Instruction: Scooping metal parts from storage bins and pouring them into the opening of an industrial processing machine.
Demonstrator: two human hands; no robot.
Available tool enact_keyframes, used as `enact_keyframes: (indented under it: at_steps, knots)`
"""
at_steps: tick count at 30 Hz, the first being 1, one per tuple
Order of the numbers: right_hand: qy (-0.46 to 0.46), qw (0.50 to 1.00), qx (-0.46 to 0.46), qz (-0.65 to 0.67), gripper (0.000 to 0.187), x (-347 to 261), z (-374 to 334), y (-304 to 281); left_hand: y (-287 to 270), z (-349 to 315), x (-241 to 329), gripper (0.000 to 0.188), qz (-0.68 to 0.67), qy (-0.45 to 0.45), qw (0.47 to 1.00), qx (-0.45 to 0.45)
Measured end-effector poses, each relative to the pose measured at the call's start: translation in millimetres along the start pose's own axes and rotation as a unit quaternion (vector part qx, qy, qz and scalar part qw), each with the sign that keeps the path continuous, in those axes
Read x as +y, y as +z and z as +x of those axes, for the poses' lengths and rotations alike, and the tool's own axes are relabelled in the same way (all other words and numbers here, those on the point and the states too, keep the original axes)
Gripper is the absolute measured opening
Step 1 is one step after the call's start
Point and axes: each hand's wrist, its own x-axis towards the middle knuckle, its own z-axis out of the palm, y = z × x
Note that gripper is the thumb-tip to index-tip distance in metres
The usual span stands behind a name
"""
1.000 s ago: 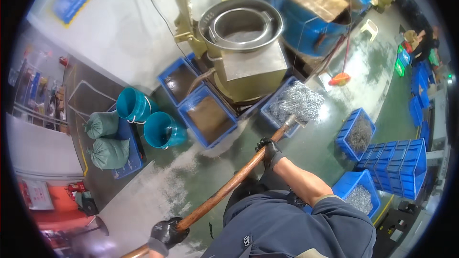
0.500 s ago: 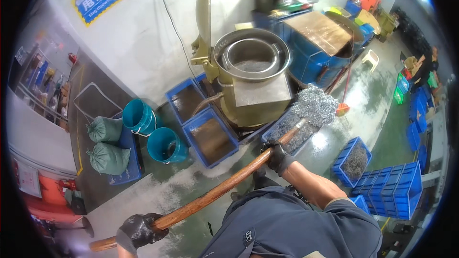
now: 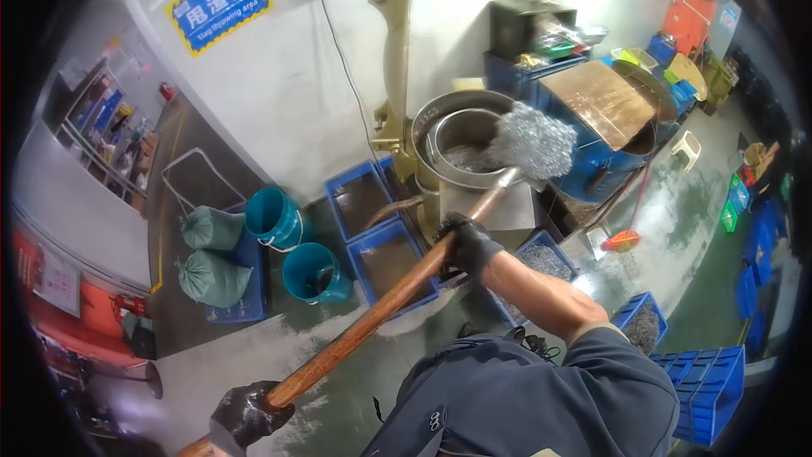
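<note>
The left hand, in a black glove, grasps the rear of the wooden pole. The right hand, also gloved, is clenched around the pole nearer its metal end. The pole slants from lower left up to the machine. Its end carries a clump of metal shavings over the right rim of the drum; contact cannot be determined. A blue bin of shavings sits below.

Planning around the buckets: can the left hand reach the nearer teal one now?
Probably not: the left hand is wrapped around the wooden handle, though only floor seems to lie between hand and bucket.
</note>
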Motion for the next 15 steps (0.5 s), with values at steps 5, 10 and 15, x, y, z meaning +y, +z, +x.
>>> enact_keyframes:
  at_steps: [5,10,15]
  knots:
    - [0.016,0.991,-0.105,0.076,0.013,-31,28,58,30,-15,45,0.028,0.024,0.117,0.965,0.232]
    - [-0.007,0.947,-0.249,0.203,0.017,-35,109,55,82,1,88,0.031,0.188,-0.031,0.914,0.358]
    - [0.032,0.962,-0.195,0.189,0.031,-21,164,24,137,52,86,0.082,0.355,-0.059,0.871,0.334]
